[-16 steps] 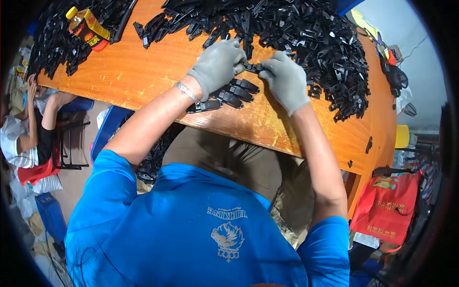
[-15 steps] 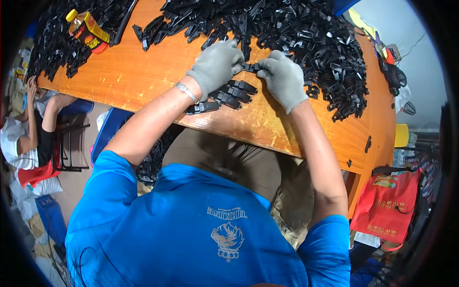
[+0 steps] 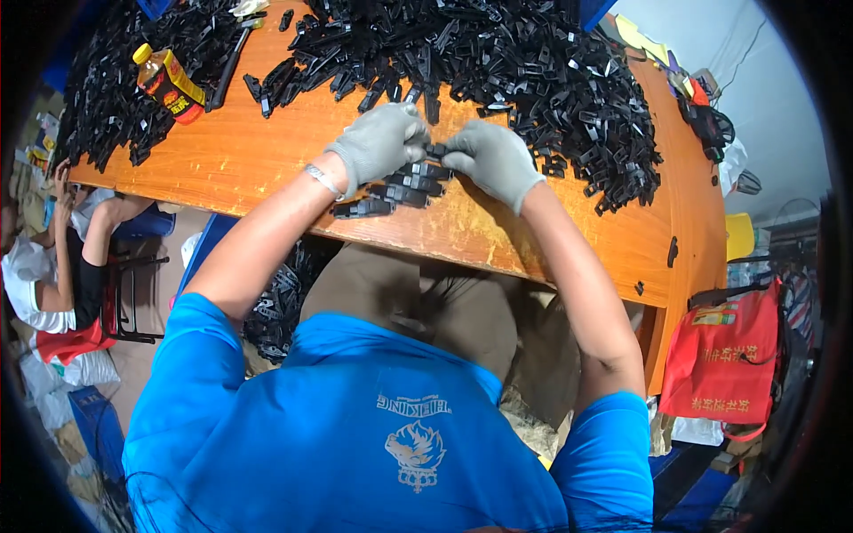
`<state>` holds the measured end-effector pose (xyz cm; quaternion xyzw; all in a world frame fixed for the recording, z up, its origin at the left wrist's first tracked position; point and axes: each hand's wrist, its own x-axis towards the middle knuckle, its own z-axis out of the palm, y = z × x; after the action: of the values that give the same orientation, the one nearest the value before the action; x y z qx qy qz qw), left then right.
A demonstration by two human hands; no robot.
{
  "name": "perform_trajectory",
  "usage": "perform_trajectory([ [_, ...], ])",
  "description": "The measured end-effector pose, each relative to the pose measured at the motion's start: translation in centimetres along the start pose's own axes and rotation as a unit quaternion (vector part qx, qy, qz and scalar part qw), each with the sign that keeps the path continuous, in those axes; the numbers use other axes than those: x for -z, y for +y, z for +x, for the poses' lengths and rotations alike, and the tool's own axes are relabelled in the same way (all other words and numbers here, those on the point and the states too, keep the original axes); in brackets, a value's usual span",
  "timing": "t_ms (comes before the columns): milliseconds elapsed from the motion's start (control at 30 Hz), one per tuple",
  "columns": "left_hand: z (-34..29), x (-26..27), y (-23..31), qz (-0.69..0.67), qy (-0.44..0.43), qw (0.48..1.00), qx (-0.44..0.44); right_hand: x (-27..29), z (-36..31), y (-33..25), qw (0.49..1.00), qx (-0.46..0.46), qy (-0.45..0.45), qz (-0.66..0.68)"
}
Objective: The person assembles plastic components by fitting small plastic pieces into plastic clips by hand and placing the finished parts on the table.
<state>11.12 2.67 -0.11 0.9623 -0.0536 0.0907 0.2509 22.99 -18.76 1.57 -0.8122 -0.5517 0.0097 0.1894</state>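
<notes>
My left hand (image 3: 380, 144) and my right hand (image 3: 494, 162), both in grey gloves, meet over the table near its front edge. Pinched between their fingertips is a small black plastic part (image 3: 436, 151), partly hidden by the gloves, so its exact kind is unclear. Just below the hands, several longer black plastic pieces (image 3: 400, 194) lie side by side in a slanting row. The nearest of these is a black piece (image 3: 362, 209) beside my left wrist, close to the table edge.
A large heap of black plastic parts (image 3: 524, 53) covers the far side of the wooden table (image 3: 293, 155). At left stand another heap (image 3: 102, 89), a yellow-capped bottle (image 3: 171, 84) and a dark rod-like tool (image 3: 229, 67). A red bag (image 3: 724, 364) hangs at right; a person (image 3: 40, 275) sits at far left.
Both hands have come nearer to me with the black part, closer to the row of pieces. The whole view has shifted slightly.
</notes>
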Motion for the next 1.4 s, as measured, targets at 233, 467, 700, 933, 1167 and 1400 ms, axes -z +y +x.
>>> perform_trajectory([
  [233,3.3,3.0,1.5,0.12,0.059,0.99,-0.039,2.9,0.3,5.8,0.983,-0.108,0.118,-0.094],
  [467,6.8,1.1,0.1,0.302,0.039,0.949,-0.081,1.7,2.8,6.4,0.969,-0.123,0.037,-0.21],
  [700,6.1,0.3,1.0,0.299,0.032,0.948,-0.106,2.9,1.7,6.7,0.98,-0.142,0.086,-0.112],
  [933,4.0,-0.5,1.5,0.196,0.033,0.978,-0.065,2.6,0.9,5.1,0.971,-0.133,0.169,0.107],
  [1167,1.5,0.3,2.3,0.163,0.042,0.986,0.021,-0.4,0.5,1.4,0.955,-0.095,0.214,0.182],
  [1400,0.5,-0.4,1.9,0.15,0.046,0.986,0.063,0.0,-0.9,1.6,0.984,-0.121,0.088,-0.097],
])
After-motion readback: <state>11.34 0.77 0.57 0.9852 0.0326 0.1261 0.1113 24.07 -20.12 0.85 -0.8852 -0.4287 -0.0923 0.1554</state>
